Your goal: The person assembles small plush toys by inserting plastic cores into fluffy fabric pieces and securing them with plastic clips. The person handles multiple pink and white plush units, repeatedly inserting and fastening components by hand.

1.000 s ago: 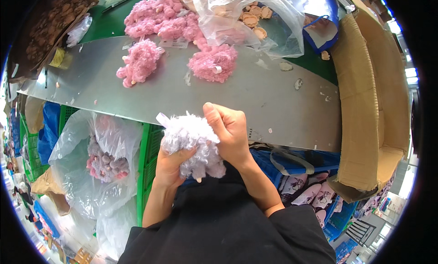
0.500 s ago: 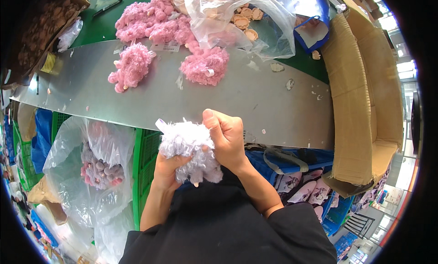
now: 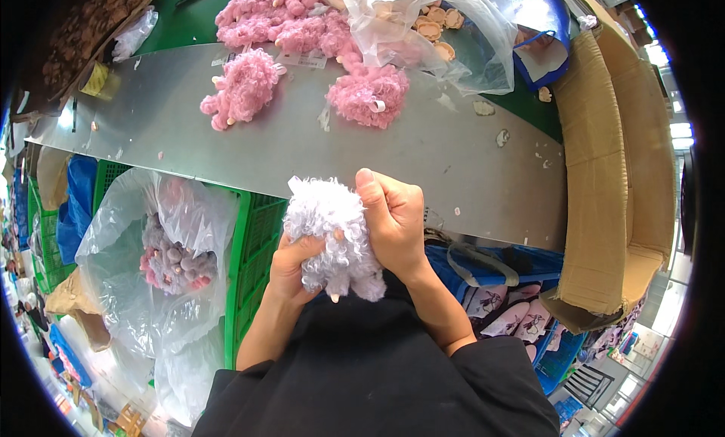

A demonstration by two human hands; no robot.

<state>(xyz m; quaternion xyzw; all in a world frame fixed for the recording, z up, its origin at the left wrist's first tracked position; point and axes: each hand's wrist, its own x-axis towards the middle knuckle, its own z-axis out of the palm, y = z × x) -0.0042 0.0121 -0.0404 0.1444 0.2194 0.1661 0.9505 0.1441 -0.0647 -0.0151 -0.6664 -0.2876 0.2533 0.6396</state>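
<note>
A fluffy pale grey plush toy (image 3: 332, 214) with a small white ribbon tag on top is up in front of my black shirt, near the table's front edge. My left hand (image 3: 293, 271) is wrapped round its lower left side, thumb across its front. On its other side my right hand (image 3: 398, 220) is closed in a fist with the thumb up, gripping the toy's right edge; what lies inside those fingers is hidden. Beyond, on the metal tabletop, lie a curly pink plush toy (image 3: 243, 88) and another pink plush toy (image 3: 368, 94), close to a pile of pink plush (image 3: 281, 20).
A clear plastic bag (image 3: 483, 48) of peach-coloured pieces (image 3: 430, 29) lies at the back beside a blue container (image 3: 540, 41). An upright cardboard box (image 3: 593, 165) borders the right. Below left, a clear bag (image 3: 121, 226) holds grey and pink plush, next to a green crate (image 3: 245, 263).
The grey plush toy has tilted slightly within my grip, and both hands still hold it. The table and everything on it have shifted rightward and up in the view.
</note>
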